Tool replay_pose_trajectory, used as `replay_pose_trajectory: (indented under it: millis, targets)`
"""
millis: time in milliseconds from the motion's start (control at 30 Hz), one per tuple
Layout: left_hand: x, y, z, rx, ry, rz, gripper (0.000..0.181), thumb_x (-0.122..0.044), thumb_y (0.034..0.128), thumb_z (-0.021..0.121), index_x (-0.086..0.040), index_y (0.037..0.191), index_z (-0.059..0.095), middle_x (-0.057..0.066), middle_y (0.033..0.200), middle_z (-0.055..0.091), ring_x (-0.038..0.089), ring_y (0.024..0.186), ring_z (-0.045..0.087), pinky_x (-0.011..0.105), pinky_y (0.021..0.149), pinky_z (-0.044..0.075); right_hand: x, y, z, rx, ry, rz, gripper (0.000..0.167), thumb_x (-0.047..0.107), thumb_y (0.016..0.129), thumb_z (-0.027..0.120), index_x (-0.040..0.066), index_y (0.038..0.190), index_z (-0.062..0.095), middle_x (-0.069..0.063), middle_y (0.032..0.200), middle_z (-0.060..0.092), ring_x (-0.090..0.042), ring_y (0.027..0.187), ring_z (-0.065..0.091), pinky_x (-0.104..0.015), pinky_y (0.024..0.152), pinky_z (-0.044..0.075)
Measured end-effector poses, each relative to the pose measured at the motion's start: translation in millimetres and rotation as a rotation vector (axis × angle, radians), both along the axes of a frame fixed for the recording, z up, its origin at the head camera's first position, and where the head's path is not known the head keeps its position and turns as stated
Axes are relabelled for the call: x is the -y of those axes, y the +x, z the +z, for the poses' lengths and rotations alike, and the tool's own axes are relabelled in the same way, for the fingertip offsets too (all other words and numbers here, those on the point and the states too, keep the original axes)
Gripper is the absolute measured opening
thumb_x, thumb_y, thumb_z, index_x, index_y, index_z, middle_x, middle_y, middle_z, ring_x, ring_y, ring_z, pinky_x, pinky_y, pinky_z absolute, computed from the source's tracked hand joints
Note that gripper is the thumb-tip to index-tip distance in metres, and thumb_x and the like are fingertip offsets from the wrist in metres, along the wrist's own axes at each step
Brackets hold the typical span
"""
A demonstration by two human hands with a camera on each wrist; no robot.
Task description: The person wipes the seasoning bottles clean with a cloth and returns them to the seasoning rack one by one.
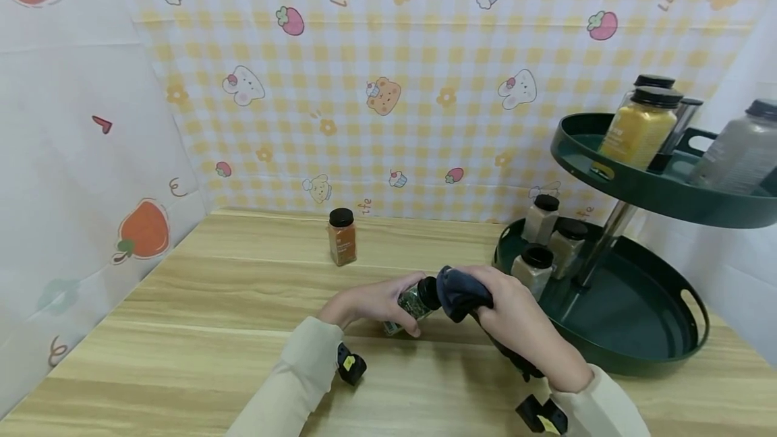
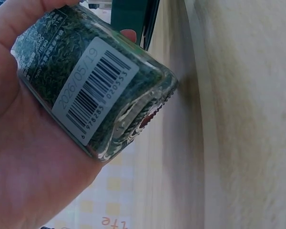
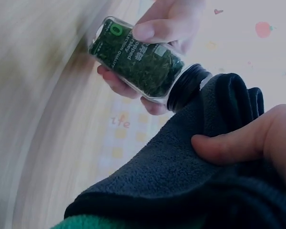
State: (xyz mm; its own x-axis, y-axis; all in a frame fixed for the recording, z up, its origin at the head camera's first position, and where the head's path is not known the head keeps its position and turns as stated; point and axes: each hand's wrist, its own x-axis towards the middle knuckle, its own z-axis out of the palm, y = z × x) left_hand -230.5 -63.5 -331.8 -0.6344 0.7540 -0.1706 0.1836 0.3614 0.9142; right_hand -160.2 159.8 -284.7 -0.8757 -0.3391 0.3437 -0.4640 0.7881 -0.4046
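Observation:
My left hand (image 1: 378,300) grips a square clear jar of chopped parsley (image 3: 138,59), tilted with its black lid (image 3: 187,87) toward the right. In the left wrist view the jar's base and a barcode label (image 2: 95,88) face the camera. A dark grey-blue cloth (image 3: 167,148) is bunched in my right hand (image 1: 516,309), the thumb pressing on its folds. The cloth touches the top of the lid and covers part of it. Beyond the hands, a jar of orange-red spice (image 1: 342,243) stands upright on the wooden table (image 1: 200,329).
On the right stands a two-tier dark green tray rack (image 1: 631,349). Its lower tier holds several black-lidded jars (image 1: 566,245) near its left rim. Up on the top tier are a yellow jar (image 1: 640,130) and a grey jar (image 1: 740,150). A patterned cloth backdrop (image 1: 364,147) hangs behind the table.

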Motion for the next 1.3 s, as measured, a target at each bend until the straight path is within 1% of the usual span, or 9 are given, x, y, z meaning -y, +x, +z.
replay_pose_trajectory:
  millis: [133,300,400,500,667,800,933,1067,1300]
  targets:
    - [0.2,-0.2,0.3,-0.010,0.003,0.004,0.072,-0.009,0.0747,0.072,-0.031,0.134,0.038,0.002,0.114,0.053,0.018,0.096,0.051,0.033,0.084,0.044,3,3.3,0.6,-0.016,0.010,0.029,0.056,-0.013,0.072,0.062,0.015,0.119,0.061,-0.003,0.114,0.063,-0.026,0.105,0.061,-0.046,0.083,0.050]
    - [0.0,-0.3,0.8,-0.060,0.010,-0.015,0.076,-0.010,0.0749,0.073,-0.036,0.136,0.036,-0.008,0.137,0.041,0.014,0.124,0.038,0.044,0.108,0.024,9,11.2,5.3,-0.048,0.006,0.116,0.058,-0.012,0.072,0.063,0.021,0.119,0.060,0.004,0.109,0.063,-0.019,0.099,0.062,-0.039,0.079,0.051]
    - [-0.2,-1.0,0.8,-0.065,0.039,-0.043,0.073,-0.008,0.0742,0.072,-0.034,0.134,0.039,-0.008,0.137,0.042,0.014,0.123,0.039,0.042,0.108,0.025,12,14.4,7.7,-0.059,-0.005,0.163,0.060,-0.012,0.072,0.063,0.024,0.120,0.059,0.006,0.108,0.062,-0.017,0.099,0.062,-0.037,0.079,0.051]
    - [-0.2,-1.2,1.0,-0.049,0.045,-0.053,0.072,-0.007,0.0736,0.071,-0.033,0.133,0.040,-0.004,0.126,0.048,0.015,0.107,0.048,0.034,0.096,0.037,12,13.7,7.7,-0.054,-0.030,0.182,0.058,-0.012,0.073,0.063,0.024,0.119,0.060,0.006,0.109,0.063,-0.016,0.100,0.063,-0.037,0.081,0.051]
    - [1.2,0.4,1.6,-0.006,0.014,0.002,0.073,-0.008,0.0731,0.073,-0.033,0.133,0.040,0.003,0.111,0.053,0.017,0.094,0.052,0.030,0.080,0.044,7,5.8,4.9,-0.040,-0.055,0.118,0.053,-0.015,0.072,0.060,0.016,0.115,0.063,-0.001,0.110,0.065,-0.022,0.101,0.063,-0.041,0.082,0.051]
    - [2.2,2.1,1.2,-0.008,-0.014,0.034,0.079,-0.012,0.0724,0.075,-0.030,0.138,0.035,0.000,0.126,0.050,0.018,0.112,0.047,0.037,0.095,0.039,2,-0.9,0.7,-0.026,-0.024,0.032,0.053,-0.016,0.072,0.057,0.012,0.116,0.062,-0.006,0.115,0.064,-0.028,0.106,0.060,-0.047,0.086,0.049]
    - [1.8,2.0,-0.2,-0.011,0.007,0.013,0.076,-0.012,0.0727,0.075,-0.029,0.136,0.037,-0.001,0.127,0.050,0.016,0.112,0.046,0.038,0.096,0.038,0,-2.1,-1.8,-0.013,-0.001,0.010,0.055,-0.015,0.071,0.057,0.013,0.118,0.061,-0.006,0.116,0.063,-0.029,0.107,0.060,-0.047,0.085,0.049]
    - [1.2,-0.3,-1.4,0.009,0.048,-0.012,0.066,-0.007,0.0731,0.073,-0.027,0.128,0.043,0.003,0.106,0.056,0.016,0.089,0.052,0.029,0.077,0.045,3,2.7,-0.4,-0.025,0.017,0.036,0.057,-0.014,0.071,0.060,0.016,0.120,0.060,-0.003,0.114,0.063,-0.025,0.103,0.062,-0.043,0.080,0.051]
    - [0.0,-2.1,-1.8,-0.046,0.067,-0.066,0.071,-0.006,0.0741,0.072,-0.033,0.132,0.041,-0.008,0.125,0.049,0.012,0.108,0.047,0.034,0.098,0.034,13,16.4,8.6,-0.060,0.034,0.125,0.064,-0.013,0.071,0.062,0.026,0.121,0.058,0.007,0.109,0.061,-0.018,0.098,0.062,-0.037,0.076,0.049]
